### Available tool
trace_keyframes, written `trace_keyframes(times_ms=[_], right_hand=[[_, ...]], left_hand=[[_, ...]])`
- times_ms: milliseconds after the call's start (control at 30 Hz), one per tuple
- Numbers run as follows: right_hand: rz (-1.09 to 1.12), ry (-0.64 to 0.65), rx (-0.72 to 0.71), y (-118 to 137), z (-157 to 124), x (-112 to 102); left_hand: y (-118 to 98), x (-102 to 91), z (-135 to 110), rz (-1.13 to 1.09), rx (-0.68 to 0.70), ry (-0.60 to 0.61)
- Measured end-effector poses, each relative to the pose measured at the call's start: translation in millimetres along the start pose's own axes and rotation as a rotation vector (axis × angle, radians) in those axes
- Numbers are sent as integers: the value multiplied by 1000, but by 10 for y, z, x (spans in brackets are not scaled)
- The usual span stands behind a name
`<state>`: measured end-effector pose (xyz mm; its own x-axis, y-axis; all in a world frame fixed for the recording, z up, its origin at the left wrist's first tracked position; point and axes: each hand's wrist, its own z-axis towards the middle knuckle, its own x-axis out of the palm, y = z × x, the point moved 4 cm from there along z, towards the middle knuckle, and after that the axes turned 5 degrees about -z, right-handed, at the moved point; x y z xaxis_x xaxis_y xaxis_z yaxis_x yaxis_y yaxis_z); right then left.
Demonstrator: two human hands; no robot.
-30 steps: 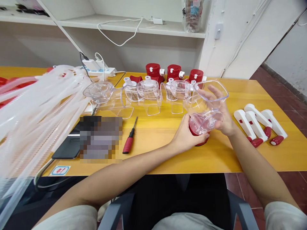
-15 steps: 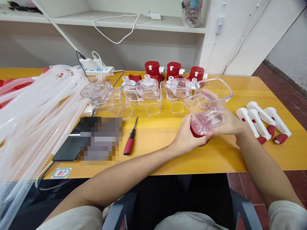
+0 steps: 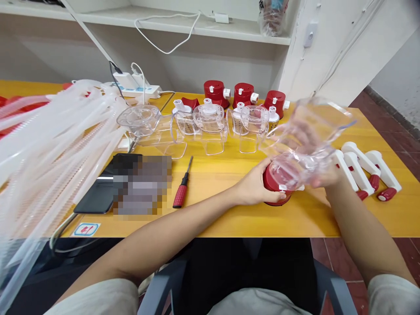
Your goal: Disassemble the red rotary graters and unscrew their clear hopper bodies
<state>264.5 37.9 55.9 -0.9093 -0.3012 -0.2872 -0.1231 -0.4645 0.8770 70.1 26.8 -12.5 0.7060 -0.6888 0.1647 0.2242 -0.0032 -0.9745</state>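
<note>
White shelving [image 3: 183, 27] stands behind the back edge of a yellow wooden table [image 3: 226, 225], where 3 upright red bases [image 3: 216, 92] are lined up, with see-through housings [image 3: 210, 122] in front of them. Near the front edge, right of the table's middle, the left hand [image 3: 253, 187] is closed round the red base [image 3: 270, 179], its thumb across the near side. The right hand [image 3: 325, 171] is wrapped round the clear housing [image 3: 324, 124], fingers curled behind it, and has just swung it rightward and tilted it, so more of the base's red wall shows. To my eye this means the housing is not squarely seated on the base, though blur hides whether the 2 parts touch. Against the frame 0.5 s earlier, the housing's wide mouth has shifted toward the right end, nearer the 4 crank handles [image 3: 387, 175] by that edge, while the left hand keeps its hold and the red-handled screwdriver [image 3: 180, 194], left of it, lies as before.
</note>
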Motion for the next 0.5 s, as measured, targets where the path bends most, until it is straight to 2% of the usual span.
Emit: trace_keyframes(times_ms=[67,133,233,367,500], right_hand=[[34,-48,-52,84,1,-141],[43,-149,-78,166,-27,-335],[-49,-212,54,249,-102,-625],[-204,-44,300,367,-106,-911],[-543,141,473,392,107,-1089]], left_hand=[[22,-39,-1,1,-20,62],[25,-71,-8,13,-19,106],[4,-97,-27,62,-5,129],[-23,-99,-48,108,30,138],[-34,-89,-56,115,34,152]])
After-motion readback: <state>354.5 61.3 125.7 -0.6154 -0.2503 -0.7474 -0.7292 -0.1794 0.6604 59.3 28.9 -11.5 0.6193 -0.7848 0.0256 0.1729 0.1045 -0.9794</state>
